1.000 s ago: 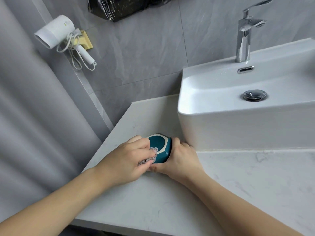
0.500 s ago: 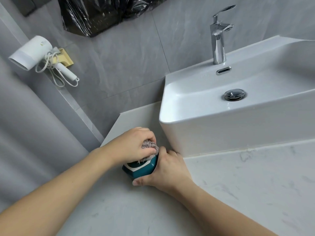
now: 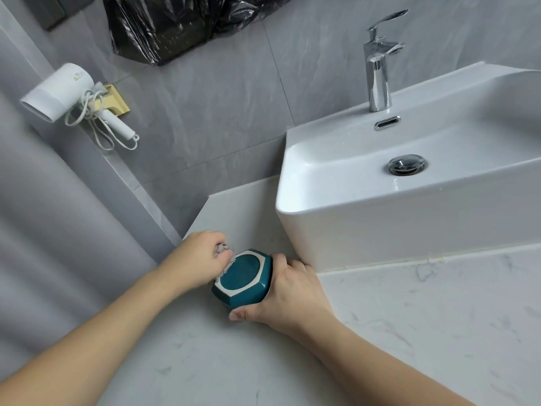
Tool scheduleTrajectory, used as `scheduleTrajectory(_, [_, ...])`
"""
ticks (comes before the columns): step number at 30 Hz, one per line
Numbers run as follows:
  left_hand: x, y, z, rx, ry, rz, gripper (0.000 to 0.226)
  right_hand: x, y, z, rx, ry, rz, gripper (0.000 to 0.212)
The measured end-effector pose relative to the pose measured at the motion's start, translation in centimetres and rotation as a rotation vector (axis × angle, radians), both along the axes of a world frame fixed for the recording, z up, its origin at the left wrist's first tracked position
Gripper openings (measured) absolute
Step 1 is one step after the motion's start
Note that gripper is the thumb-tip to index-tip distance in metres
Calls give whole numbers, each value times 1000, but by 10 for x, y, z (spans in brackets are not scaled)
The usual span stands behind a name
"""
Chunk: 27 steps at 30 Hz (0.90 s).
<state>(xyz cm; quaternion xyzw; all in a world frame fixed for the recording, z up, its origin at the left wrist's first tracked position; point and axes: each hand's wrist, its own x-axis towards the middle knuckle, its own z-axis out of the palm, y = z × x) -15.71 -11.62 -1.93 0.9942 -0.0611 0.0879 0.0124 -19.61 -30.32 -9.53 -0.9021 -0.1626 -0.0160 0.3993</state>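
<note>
The teal hexagonal cup (image 3: 241, 278) sits tilted at the near left corner of the white basin (image 3: 380, 227), low over the marbled tabletop (image 3: 409, 332). Its white-edged end is turned up toward the camera. Whether that end is the mouth or the base cannot be told, and the hands hide whether the cup rests on the tabletop.

The right hand (image 3: 288, 297) grasps the cup from the right side. Its fingers curl over the far wall and its thumb is tucked under the near lower edge. The left hand (image 3: 196, 260) is clenched around a small grey cloth (image 3: 224, 251), with its knuckles bunched. The frayed edge of the cloth touches the upper left rim of the cup.

The basin stands just beside the right hand, its outer wall nearly touching the knuckles. Inside the basin is a chrome drain plug (image 3: 407, 164), with an overflow slot above it and a chrome faucet (image 3: 379, 63) on the back ledge. On the grey tiled wall to the left, a white hair dryer (image 3: 61, 90) hangs in a yellow bracket with its cord looped. A black plastic bag (image 3: 175, 24) hangs higher up on the wall.
</note>
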Motion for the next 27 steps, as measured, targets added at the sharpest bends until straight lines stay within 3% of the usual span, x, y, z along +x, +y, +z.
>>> scheduleTrajectory(5, [-35,-9,0,-9,-33,-157,10,0,2,-1,-30,-28,-1,99])
scheduleTrajectory(11, [-24,-37,-3,-25,-25,-299,11,1,3,-3,-48,-36,1,98])
scheduleTrajectory(14, [-9,-30,-5,13,-123,-201,13,1,3,-3,-56,-35,-2,97])
scheduleTrajectory(17, [-1,-6,-6,6,-208,22,16,-1,3,-2,-49,-26,-5,97])
scheduleTrajectory(22, [-17,22,-25,-46,160,304,23,0,4,-2,-58,-26,2,100])
scheduleTrajectory(25, [-21,10,-21,-172,87,311,32,2,5,-4,-59,-29,8,102])
scheduleTrajectory(27, [-17,3,-14,-298,189,315,30,3,5,-4,-57,-35,9,102])
